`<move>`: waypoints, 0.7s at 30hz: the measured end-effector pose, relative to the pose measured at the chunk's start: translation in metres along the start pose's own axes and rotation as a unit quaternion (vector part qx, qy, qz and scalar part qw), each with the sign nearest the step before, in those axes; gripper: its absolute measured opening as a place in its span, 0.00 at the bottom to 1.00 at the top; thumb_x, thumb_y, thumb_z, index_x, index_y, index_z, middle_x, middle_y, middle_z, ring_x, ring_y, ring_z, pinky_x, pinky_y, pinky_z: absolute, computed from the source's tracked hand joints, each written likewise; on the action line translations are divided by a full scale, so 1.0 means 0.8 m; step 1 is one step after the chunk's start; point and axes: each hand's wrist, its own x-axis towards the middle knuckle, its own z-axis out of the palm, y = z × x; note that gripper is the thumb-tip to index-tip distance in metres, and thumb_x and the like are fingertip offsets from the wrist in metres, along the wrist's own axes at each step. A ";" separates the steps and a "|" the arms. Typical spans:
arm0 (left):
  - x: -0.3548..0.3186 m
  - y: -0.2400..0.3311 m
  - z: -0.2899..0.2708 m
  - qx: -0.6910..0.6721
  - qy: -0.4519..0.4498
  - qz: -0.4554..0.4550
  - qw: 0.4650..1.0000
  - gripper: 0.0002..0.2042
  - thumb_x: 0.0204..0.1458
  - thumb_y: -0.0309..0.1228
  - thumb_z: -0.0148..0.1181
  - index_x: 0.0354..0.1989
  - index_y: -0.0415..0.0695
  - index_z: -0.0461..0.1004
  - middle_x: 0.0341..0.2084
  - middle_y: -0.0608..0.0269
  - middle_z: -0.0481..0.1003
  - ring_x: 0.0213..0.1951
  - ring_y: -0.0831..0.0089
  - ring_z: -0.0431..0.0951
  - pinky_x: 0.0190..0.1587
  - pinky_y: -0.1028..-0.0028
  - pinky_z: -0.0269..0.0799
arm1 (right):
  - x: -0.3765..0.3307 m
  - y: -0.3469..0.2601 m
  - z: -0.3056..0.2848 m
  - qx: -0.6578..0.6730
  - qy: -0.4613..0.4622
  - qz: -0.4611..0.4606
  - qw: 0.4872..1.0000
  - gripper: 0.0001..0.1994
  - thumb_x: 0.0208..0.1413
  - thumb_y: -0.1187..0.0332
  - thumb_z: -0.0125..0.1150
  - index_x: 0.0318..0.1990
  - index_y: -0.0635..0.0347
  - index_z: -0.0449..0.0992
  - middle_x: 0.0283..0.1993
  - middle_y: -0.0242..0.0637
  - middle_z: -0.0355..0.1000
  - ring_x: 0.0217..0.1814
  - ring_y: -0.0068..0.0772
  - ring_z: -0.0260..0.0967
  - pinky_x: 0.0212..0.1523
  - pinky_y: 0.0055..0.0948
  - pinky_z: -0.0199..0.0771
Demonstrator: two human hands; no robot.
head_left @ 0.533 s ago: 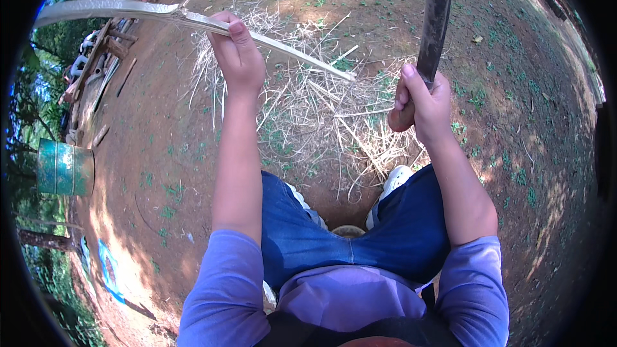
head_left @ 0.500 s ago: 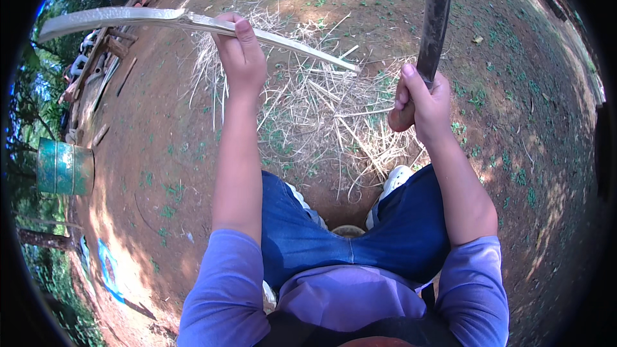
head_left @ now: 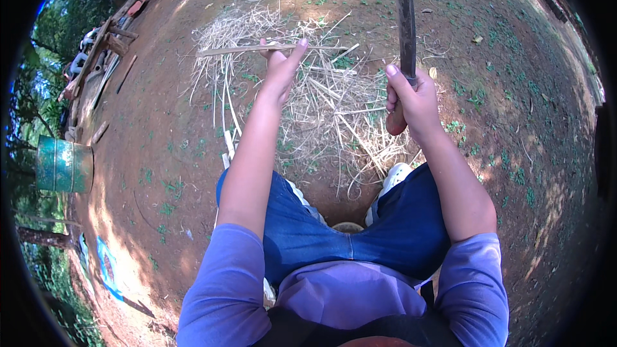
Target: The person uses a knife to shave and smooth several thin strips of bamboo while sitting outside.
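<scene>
My right hand (head_left: 413, 104) is wrapped round the brown handle of a machete (head_left: 404, 19). Its long dark blade points up and away from me, past the top of the view. Further left, my left hand (head_left: 283, 71) reaches over the pile of shavings with thumb and fingers around a thin bamboo strip (head_left: 234, 49). The strip lies crosswise, a narrow brownish side showing, its right end short of the machete blade. Part of my grip is hidden behind the strip and hand.
Pale shavings (head_left: 321, 109) cover the ground ahead of my shoes (head_left: 393, 180). White strip ends (head_left: 228, 144) show by my left knee. A green metal drum (head_left: 64, 164) stands far left, with logs (head_left: 116, 45) beyond it. Low green plants dot the brown soil.
My left hand has moved right and turned the strip, which now looks shorter and thinner and shows a browner side. The machete in my right hand has shifted slightly left.
</scene>
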 end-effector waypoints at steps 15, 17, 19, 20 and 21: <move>-0.075 0.194 -0.052 -0.107 0.191 0.439 0.871 0.51 0.58 0.75 0.24 0.75 0.42 0.49 0.70 0.36 0.59 0.74 0.47 0.54 0.77 0.51 0.40 | -0.016 0.025 0.022 -0.180 -0.103 0.091 0.974 0.33 0.64 0.55 0.63 0.69 0.70 0.65 0.20 0.23 0.63 0.19 0.14 0.61 0.22 0.21 0.62; -0.075 0.196 -0.051 -0.111 0.170 0.463 0.863 0.42 0.65 0.66 0.30 0.72 0.39 0.55 0.67 0.36 0.64 0.72 0.50 0.60 0.76 0.52 0.47 | -0.027 0.033 0.034 -0.198 -0.126 0.062 0.970 0.32 0.66 0.55 0.60 0.72 0.63 0.62 0.22 0.23 0.62 0.21 0.15 0.62 0.24 0.22 0.65; -0.078 0.193 -0.044 -0.048 0.173 0.466 0.867 0.35 0.69 0.58 0.35 0.71 0.40 0.56 0.65 0.40 0.67 0.69 0.49 0.66 0.73 0.52 0.57 | -0.037 0.016 0.057 -0.157 -0.164 0.117 0.967 0.30 0.70 0.59 0.53 0.76 0.51 0.57 0.24 0.25 0.62 0.26 0.16 0.65 0.29 0.25 0.68; -0.081 0.198 -0.037 -0.044 0.166 0.477 0.862 0.32 0.70 0.54 0.36 0.70 0.40 0.57 0.61 0.42 0.70 0.65 0.53 0.69 0.70 0.56 0.61 | -0.040 0.013 0.064 -0.163 -0.179 0.090 0.966 0.29 0.70 0.59 0.52 0.76 0.49 0.57 0.24 0.25 0.63 0.26 0.17 0.65 0.30 0.25 0.69; -0.082 0.200 -0.025 -0.040 0.159 0.485 0.859 0.29 0.71 0.50 0.38 0.70 0.39 0.57 0.58 0.44 0.72 0.61 0.56 0.73 0.67 0.59 0.65 | -0.042 0.012 0.070 -0.168 -0.194 0.065 0.964 0.29 0.71 0.60 0.51 0.77 0.48 0.56 0.24 0.26 0.63 0.26 0.17 0.65 0.31 0.26 0.70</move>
